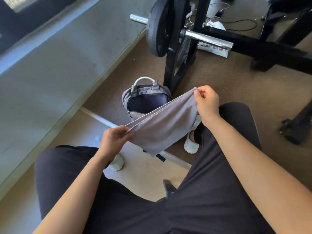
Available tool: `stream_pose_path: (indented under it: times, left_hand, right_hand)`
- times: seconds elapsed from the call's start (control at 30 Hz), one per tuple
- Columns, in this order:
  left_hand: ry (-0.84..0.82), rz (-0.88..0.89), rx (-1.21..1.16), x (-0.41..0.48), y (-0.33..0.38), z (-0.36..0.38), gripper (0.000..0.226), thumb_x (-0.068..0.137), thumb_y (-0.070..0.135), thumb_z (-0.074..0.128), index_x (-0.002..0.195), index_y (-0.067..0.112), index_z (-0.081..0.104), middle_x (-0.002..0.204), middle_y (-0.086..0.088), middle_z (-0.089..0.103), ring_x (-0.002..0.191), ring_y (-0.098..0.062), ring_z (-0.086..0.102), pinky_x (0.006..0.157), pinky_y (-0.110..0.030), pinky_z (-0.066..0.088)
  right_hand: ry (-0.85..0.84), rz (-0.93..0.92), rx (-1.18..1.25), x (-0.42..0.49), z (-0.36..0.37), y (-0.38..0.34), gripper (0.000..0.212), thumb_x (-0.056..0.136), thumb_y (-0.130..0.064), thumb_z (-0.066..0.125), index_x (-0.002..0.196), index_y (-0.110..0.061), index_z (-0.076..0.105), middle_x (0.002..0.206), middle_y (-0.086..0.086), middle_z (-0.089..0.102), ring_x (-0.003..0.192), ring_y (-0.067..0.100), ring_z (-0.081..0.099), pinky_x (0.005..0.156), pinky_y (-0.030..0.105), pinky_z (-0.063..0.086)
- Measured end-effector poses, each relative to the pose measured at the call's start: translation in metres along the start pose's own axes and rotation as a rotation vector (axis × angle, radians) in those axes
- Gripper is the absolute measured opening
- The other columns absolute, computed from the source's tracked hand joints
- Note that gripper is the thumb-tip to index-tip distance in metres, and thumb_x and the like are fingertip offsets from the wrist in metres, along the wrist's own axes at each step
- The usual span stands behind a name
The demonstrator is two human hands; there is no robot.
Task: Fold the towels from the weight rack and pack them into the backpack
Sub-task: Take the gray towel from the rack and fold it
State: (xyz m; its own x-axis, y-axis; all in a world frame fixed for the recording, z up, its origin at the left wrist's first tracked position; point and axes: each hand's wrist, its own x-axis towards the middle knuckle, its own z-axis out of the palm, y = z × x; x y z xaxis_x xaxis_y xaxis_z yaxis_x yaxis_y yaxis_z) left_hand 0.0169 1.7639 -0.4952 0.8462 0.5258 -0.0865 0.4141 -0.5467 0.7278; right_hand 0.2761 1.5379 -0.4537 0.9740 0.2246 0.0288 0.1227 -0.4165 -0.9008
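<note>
— So, where does the towel [162,125] stand at present?

— Up in the air between the two hands, out over the knees [236,115]; it hangs doubled, its upper edge drawn taut on a slant and its lower corner drooping toward the floor [219,78]; it touches nothing but fingers, so far as I can see.

— And the grip?

— The left hand [113,137] pinches the near end of that edge, fingers curled round the cloth; the right hand [206,102] pinches the far corner between thumb and fingertips, the other fingers tucked in; both are closed on the towel, neither slack.

— The backpack [133,115]?

— Upright on the floor just beyond the towel, beside the foot of the weight rack [170,68]; its mouth gapes and the inside looks dark; whether anything lies in it I cannot tell.

— How would you do this fold well?

— I judge it a fold half made; hold the top edge tight so the layers hang flat; bring the two pinched ends together, corner on corner, before letting either go; a loose pinch would let the layers slip askew; fold it narrow enough for that opening, then lower it in with the fold leading.
</note>
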Motion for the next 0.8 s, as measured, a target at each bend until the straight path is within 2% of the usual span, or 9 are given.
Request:
stream_pose_path:
  times: [0.13, 0.3, 0.37, 0.43, 0.47, 0.53, 0.6, 0.63, 0.8]
  left_hand:
    - [0.26, -0.035, -0.151, -0.001, 0.001, -0.015, 0.018, 0.099, 0.014, 0.066, 0.102, 0.028, 0.077, 0.085, 0.009, 0.077, 0.077, -0.005, 0.061, 0.076, -0.029, 0.05]
    - [0.466, -0.013, -0.112, -0.004, 0.005, -0.027, 0.028, 0.1, 0.004, 0.06, 0.109, 0.026, 0.076, 0.087, 0.047, 0.064, 0.08, 0.008, 0.061, 0.079, -0.011, 0.045]
    - [0.581, 0.031, -0.1, -0.008, 0.012, -0.03, 0.032, 0.099, 0.001, 0.058, 0.11, 0.025, 0.075, 0.096, 0.048, 0.065, 0.089, 0.016, 0.063, 0.085, -0.011, 0.045]
    - [0.728, 0.141, -0.018, -0.011, 0.014, -0.034, 0.031, 0.098, -0.003, 0.056, 0.117, 0.013, 0.075, 0.119, 0.029, 0.068, 0.107, 0.005, 0.067, 0.093, -0.014, 0.048]
    - [0.716, 0.169, 0.044, -0.011, 0.012, -0.035, 0.031, 0.098, -0.002, 0.055, 0.118, 0.014, 0.074, 0.121, 0.015, 0.071, 0.11, -0.007, 0.069, 0.092, -0.019, 0.051]
    - [0.439, 0.024, 0.222, -0.006, -0.002, -0.035, 0.03, 0.098, 0.008, 0.058, 0.113, 0.027, 0.076, 0.107, -0.004, 0.08, 0.1, -0.031, 0.073, 0.078, -0.031, 0.051]
    - [0.143, -0.135, 0.3, -0.006, -0.018, -0.029, 0.031, 0.097, 0.011, 0.06, 0.112, 0.03, 0.079, 0.099, -0.01, 0.08, 0.093, -0.035, 0.072, 0.073, -0.035, 0.048]
    - [0.14, -0.139, 0.247, -0.007, -0.021, -0.028, 0.03, 0.096, 0.009, 0.061, 0.113, 0.027, 0.079, 0.098, -0.008, 0.08, 0.092, -0.031, 0.072, 0.074, -0.034, 0.048]
    - [0.342, -0.087, -0.05, -0.005, -0.012, -0.035, 0.027, 0.095, 0.009, 0.064, 0.103, 0.03, 0.079, 0.088, 0.011, 0.076, 0.081, -0.008, 0.067, 0.074, -0.018, 0.048]
  right_hand:
    - [-0.224, 0.082, -0.011, 0.0, -0.001, 0.007, 0.021, 0.097, -0.014, 0.063, 0.118, -0.012, 0.068, 0.103, 0.005, 0.071, 0.101, 0.019, 0.067, 0.087, 0.034, 0.056]
    - [-0.595, -0.107, -0.251, -0.011, 0.0, 0.014, 0.018, 0.089, -0.007, 0.07, 0.097, -0.023, 0.074, 0.083, 0.0, 0.071, 0.08, 0.013, 0.064, 0.077, 0.034, 0.052]
    - [-0.505, -0.178, -0.216, -0.014, 0.002, 0.009, 0.014, 0.091, -0.009, 0.068, 0.096, -0.022, 0.074, 0.082, -0.003, 0.071, 0.081, 0.013, 0.067, 0.075, 0.031, 0.053]
    - [-0.294, -0.289, -0.108, -0.019, 0.005, 0.001, 0.012, 0.094, -0.011, 0.066, 0.102, -0.017, 0.073, 0.089, -0.004, 0.073, 0.085, 0.01, 0.068, 0.075, 0.025, 0.054]
    - [-0.264, -0.334, -0.112, -0.021, 0.006, 0.0, 0.011, 0.094, -0.011, 0.066, 0.102, -0.015, 0.072, 0.091, -0.004, 0.072, 0.086, 0.008, 0.067, 0.075, 0.022, 0.054]
    - [-0.542, -0.246, -0.311, -0.021, 0.008, 0.003, 0.01, 0.091, -0.006, 0.067, 0.09, -0.015, 0.071, 0.087, 0.001, 0.071, 0.083, 0.013, 0.069, 0.072, 0.027, 0.056]
    - [-0.929, 0.014, -0.591, -0.025, 0.009, 0.009, 0.02, 0.088, 0.001, 0.066, 0.076, -0.015, 0.068, 0.079, 0.007, 0.069, 0.075, 0.019, 0.071, 0.061, 0.025, 0.055]
    - [-0.968, 0.079, -0.617, -0.026, 0.009, 0.01, 0.023, 0.087, 0.004, 0.065, 0.075, -0.015, 0.068, 0.077, 0.008, 0.068, 0.071, 0.019, 0.071, 0.055, 0.022, 0.054]
    - [-0.657, 0.102, -0.409, -0.02, 0.016, 0.011, 0.019, 0.089, 0.0, 0.062, 0.082, -0.016, 0.069, 0.086, 0.012, 0.071, 0.078, 0.025, 0.071, 0.068, 0.034, 0.061]
